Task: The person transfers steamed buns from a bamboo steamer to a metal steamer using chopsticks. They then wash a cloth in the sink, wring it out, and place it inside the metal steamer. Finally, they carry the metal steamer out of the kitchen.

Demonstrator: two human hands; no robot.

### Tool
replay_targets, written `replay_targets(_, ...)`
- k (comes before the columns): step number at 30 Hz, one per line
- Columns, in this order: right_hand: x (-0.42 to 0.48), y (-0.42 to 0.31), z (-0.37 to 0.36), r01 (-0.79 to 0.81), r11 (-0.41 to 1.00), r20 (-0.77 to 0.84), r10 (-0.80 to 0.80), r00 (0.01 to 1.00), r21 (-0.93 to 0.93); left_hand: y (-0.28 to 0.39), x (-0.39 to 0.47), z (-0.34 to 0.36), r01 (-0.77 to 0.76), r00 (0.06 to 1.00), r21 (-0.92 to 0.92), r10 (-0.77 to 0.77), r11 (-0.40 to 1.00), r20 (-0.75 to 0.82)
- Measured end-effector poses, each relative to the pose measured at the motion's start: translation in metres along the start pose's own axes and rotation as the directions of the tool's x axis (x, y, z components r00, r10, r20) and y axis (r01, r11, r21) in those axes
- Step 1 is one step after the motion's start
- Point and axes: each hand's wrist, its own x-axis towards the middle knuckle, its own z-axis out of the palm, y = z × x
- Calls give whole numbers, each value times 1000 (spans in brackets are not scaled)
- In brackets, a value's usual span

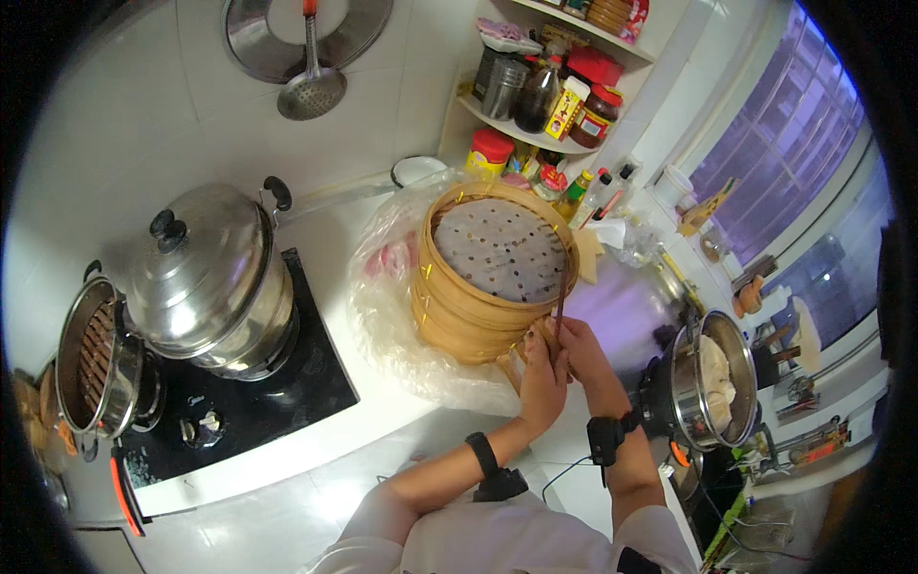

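A round bamboo steamer [466,316] with stacked tiers stands before me, tied with bits of yellow material. Inside its top tier lies a perforated liner sheet [502,247]. Both my hands meet at the steamer's near right side. My right hand [584,351] grips a thin dark stick [561,301], perhaps chopsticks, which points up past the rim. My left hand [543,384] presses close against the right, fingers curled at the stick's lower end; whether it holds anything is hidden. A tan strip [509,372] shows beside the left hand.
Clear plastic sheeting [387,337] lies under the steamer. To the left, a lidded steel pot [208,287] and an open pan with a rack [97,344] stand on a black cooktop [308,373]. A steel pot [749,402] holding pale pieces is at right. Shelves [531,133] carry jars and bottles.
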Motion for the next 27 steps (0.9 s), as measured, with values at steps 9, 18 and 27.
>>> replay_targets(9, 23, 27, -5, 89, 995, 86, -86, 993, -32, 4, 0, -36, 426, 895, -327, -340, 843, 290)
replay_targets(18, -27, 21, -3, 386, 782, 9, -438, 899, -489, 7, -14, -111, 517, 835, -368, -550, 773, 18)
replay_targets(27, -6, 20, -32, 349, 767, 165, -310, 936, -538, 20, -15, -126, 485, 861, -401, -505, 777, 63)
